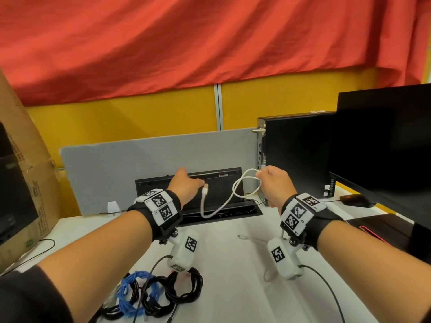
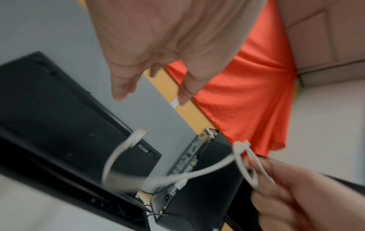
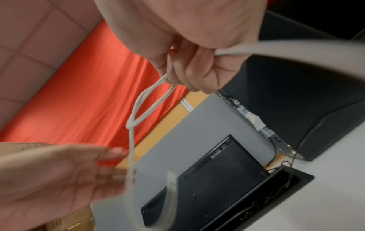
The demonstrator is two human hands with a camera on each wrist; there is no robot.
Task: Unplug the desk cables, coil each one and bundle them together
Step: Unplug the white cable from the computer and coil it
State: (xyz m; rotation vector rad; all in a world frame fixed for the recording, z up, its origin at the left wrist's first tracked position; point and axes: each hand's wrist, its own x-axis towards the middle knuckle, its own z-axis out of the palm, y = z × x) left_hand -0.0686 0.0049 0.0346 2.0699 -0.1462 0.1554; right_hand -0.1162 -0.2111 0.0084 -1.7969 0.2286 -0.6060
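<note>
A white cable (image 1: 202, 207) hangs in the air over the desk. My right hand (image 1: 263, 180) grips a small loop of it in a fist; the right wrist view shows the loop (image 3: 138, 106) coming out of my right hand (image 3: 183, 78). The rest sags and rises to a free plug end (image 1: 205, 189) just at the fingertips of my left hand (image 1: 193, 183). In the left wrist view, my left hand (image 2: 153, 93) has its fingers straight and apart, with nothing in them. Coiled blue (image 1: 130, 290) and black cables (image 1: 184, 287) lie at the desk's near edge.
A black keyboard (image 1: 163, 185) leans against the grey partition (image 1: 140, 164) behind a cable slot (image 1: 251, 209). At the right stand a PC tower (image 1: 296, 155), a monitor (image 1: 384, 148) and a mouse (image 1: 354, 200). Another white cable (image 1: 249, 238) lies on the desk. A cardboard box (image 1: 23, 183) stands left.
</note>
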